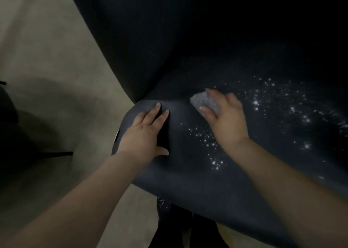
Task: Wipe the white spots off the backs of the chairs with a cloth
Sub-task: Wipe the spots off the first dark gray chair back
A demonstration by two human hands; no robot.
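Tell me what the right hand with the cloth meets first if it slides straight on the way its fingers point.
Probably only bare dark chair back; right hand and cloth point up-left, away from the white spots.

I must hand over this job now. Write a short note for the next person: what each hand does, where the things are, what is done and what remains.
Left hand: flat on the dark chair back near its left edge, fingers straight, steadying it.
Right hand: grips a bunched grey cloth, held against the chair back.
White spots: a wide scatter lies right of the cloth, and a smaller patch sits between the two hands, running down towards the wrist.
Done: the fabric around the left hand shows no spots.
Left: both spotted patches, most of all the large one on the right. Only this one chair back is clearly in view.
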